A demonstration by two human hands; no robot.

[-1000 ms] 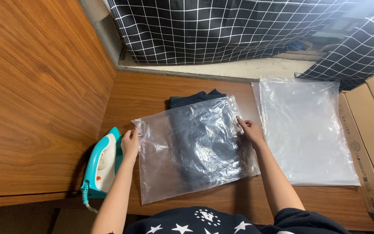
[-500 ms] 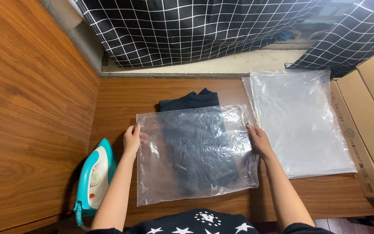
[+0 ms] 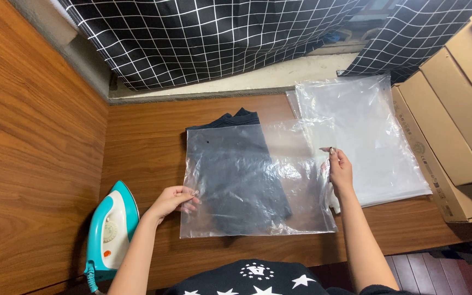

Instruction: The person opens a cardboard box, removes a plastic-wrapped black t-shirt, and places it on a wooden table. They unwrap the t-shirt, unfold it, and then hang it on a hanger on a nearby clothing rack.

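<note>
Since a second ago you have slid the clear plastic bag [image 3: 258, 180] toward you and to the right, so more of the folded dark garment [image 3: 230, 164] pokes out past its far edge, and your hands have shifted down its two sides. The bag lies flat on the wooden table [image 3: 143, 142] in front of you, covering most of the garment. Your left hand [image 3: 173, 199] pinches the bag's left edge between thumb and curled fingers; your right hand [image 3: 338, 169] grips the right edge, fingers closed on the film. Keep both edges taut and level so the thin film does not wrinkle or cling, and line the garment up with the bag's sides. The film is glossy, creased and see-through; the garment looks soft, matte and squarely folded. Just right lies a stack of more clear bags [image 3: 361, 136], then cardboard boxes [image 3: 454, 131]. A teal and white iron [image 3: 110, 229] sits at your left, checked cloth [image 3: 214, 38] hangs beyond.
</note>
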